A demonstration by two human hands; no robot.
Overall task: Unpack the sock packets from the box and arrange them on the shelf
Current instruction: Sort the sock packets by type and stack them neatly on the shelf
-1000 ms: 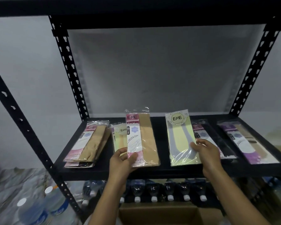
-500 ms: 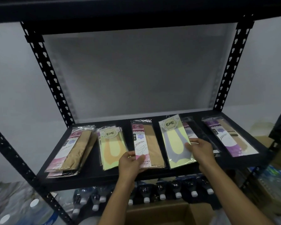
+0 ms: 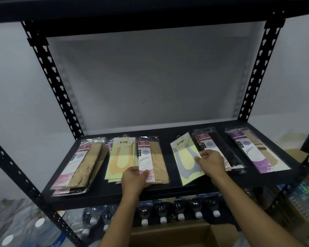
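gripping the near end of a tan sock packet with a pink label, the left hand is curling its thumb over the top while the fingers are tucking underneath. that packet is lying flat on the black shelf, left of centre, its left edge touching a small stack of yellow packets showing an orange sock. the right hand is pinching the right edge of a yellow-green packet holding a grey sock; this packet is sitting askew on the shelf, right of centre, tilting out of line with its neighbours. whether it is overlapping the black sock packet just beside it or only touching it is hard to tell. further right, a purple-label packet is lying by itself near the shelf's end. at the far left, a pile of tan packets is resting fanned out, one over another. below the shelf, water bottles are lying in a row with white caps facing forward, and an open cardboard box is sitting between the person's forearms.
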